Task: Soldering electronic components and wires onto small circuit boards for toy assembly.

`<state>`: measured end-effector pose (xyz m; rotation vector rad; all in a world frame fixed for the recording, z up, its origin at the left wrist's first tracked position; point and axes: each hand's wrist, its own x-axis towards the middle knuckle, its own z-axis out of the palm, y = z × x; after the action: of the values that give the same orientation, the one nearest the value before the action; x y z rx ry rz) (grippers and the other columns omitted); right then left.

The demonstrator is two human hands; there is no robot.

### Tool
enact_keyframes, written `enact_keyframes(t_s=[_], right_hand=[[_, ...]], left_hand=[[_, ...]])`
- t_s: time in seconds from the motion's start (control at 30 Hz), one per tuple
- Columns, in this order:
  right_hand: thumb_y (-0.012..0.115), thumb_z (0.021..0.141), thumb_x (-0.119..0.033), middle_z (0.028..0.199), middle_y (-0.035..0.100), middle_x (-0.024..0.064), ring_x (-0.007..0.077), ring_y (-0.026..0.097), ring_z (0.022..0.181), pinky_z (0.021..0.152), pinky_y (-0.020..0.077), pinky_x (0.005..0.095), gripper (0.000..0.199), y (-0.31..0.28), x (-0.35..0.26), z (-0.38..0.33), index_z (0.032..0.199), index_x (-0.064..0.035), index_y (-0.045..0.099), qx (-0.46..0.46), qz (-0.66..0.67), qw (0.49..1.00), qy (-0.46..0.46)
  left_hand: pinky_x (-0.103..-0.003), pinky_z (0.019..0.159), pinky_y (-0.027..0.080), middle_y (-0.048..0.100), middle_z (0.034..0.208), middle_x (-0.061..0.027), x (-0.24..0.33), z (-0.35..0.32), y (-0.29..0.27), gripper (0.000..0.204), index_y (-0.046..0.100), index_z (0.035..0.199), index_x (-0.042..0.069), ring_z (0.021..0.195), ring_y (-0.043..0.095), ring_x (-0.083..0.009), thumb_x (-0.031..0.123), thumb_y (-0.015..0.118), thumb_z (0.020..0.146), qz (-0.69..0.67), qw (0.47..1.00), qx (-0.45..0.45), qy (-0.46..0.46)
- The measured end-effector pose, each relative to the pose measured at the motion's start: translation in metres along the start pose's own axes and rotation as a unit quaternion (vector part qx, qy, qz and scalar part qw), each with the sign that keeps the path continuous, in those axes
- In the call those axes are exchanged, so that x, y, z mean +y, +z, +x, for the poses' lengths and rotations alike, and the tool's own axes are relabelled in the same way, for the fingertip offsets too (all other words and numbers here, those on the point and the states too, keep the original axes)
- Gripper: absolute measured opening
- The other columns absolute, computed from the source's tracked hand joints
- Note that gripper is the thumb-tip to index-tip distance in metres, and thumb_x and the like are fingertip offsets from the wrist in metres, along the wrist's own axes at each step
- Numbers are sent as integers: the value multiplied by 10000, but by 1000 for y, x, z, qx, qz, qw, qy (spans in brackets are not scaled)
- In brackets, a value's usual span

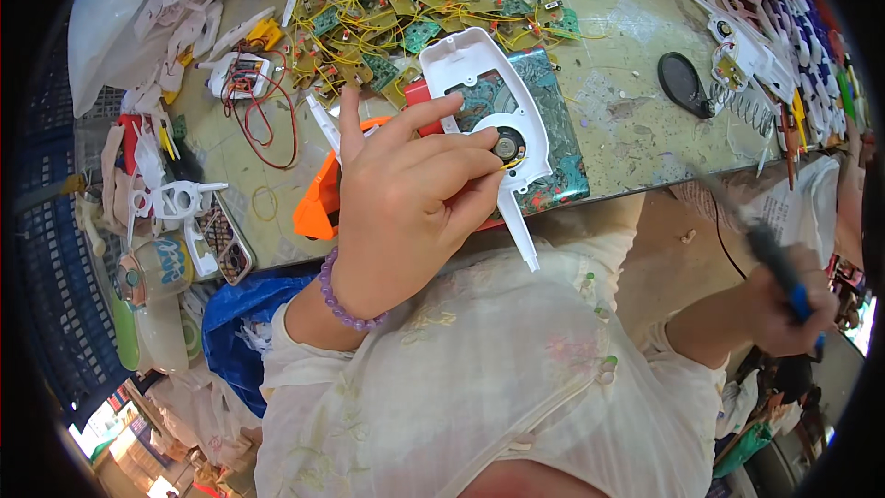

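Head view, read from left to right: a heap of white plastic mouldings (175, 18) is seen at the left end of the workbench (627, 46), with a small white housing with red wires (241, 74) beside it and a pile of green circuit boards with yellow leads (387, 0) further along. The left hand (406, 203) is raised over the bench edge; its thumb and fingers are pinched on the white plastic shell half (479, 83), with one fingertip pressed beside the small round speaker (507, 143) seated in it, above an orange part (318, 207) and a teal mat (544, 129). For good work, the shell should be held level and the speaker pressed flat in its recess, with the fine yellow lead kept clear of the fingertips. The right hand (784, 300) is held well apart at the lower right, with its fingers curled shut around a blue-handled tool (779, 267). The tool's tip is blurred, so its kind cannot be determined. The shell's underside is hidden, and the white parts at the far right (756, 28) are distorted by the rim.
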<state>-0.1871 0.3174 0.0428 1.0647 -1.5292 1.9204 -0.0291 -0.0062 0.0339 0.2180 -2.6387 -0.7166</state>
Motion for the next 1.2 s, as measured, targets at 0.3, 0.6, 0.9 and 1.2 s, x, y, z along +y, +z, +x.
enact_keyframes(t_s=[0.3, 0.6, 0.9, 1.2], right_hand=[[470, 961, -363, 565, 453, 35, 150, 384, 448, 431, 270, 300, 337, 93, 0, -17, 843, -49, 514, -153, -14, 987, 57], [491, 957, -366, 566, 468, 42, 151, 394, 449, 424, 286, 298, 343, 102, 5, -11, 852, -41, 513, -193, -6, 980, 56], [480, 956, -352, 550, 455, 30, 148, 396, 432, 407, 278, 299, 340, 101, 5, -6, 839, -35, 517, -218, 4, 975, 38], [464, 957, -346, 572, 445, 44, 142, 385, 473, 447, 279, 302, 328, 92, 4, -6, 827, -47, 497, -160, -3, 987, 31]], left_hand=[[-608, 1077, 161, 717, 891, 5, 0, 1, -1, 89, 713, 767, 120, 1052, 616, -245, 111, 762, 692, 12, 1000, -6, 10], [-606, 1071, 169, 713, 904, 14, 0, 0, -2, 82, 710, 765, 123, 1058, 610, -235, 120, 758, 699, 17, 1000, -16, 10], [-609, 1066, 171, 712, 898, 15, 2, 1, -2, 79, 706, 757, 121, 1052, 612, -232, 118, 757, 698, 22, 1000, -18, 9], [-613, 1063, 177, 711, 897, 13, 0, 2, -3, 79, 704, 753, 121, 1053, 614, -233, 116, 757, 695, 21, 1000, -21, 10]])
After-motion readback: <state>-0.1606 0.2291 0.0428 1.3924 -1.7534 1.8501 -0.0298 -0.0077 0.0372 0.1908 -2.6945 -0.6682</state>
